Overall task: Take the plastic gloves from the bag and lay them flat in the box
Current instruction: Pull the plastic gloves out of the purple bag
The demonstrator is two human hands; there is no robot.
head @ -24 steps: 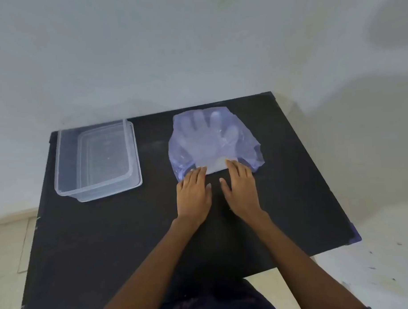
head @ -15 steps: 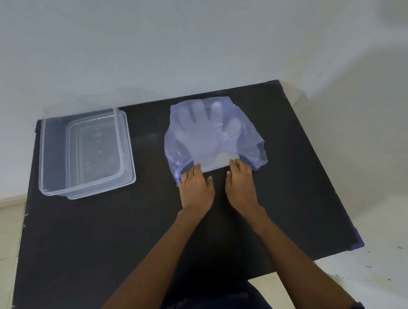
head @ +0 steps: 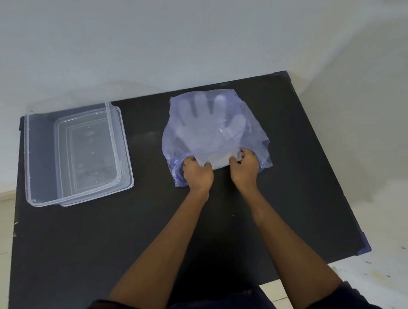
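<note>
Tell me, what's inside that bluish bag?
Clear plastic gloves show through the bag, fingers pointing away. How many are stacked cannot be seen. Both hands pinch their cuff edge at the bag's mouth.

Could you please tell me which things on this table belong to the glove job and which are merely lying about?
Part of the job:
- purple bag, open end gripped by left hand and right hand
- plastic gloves inside it
- clear box

Lying about:
- clear lid under the box
- black table
</note>
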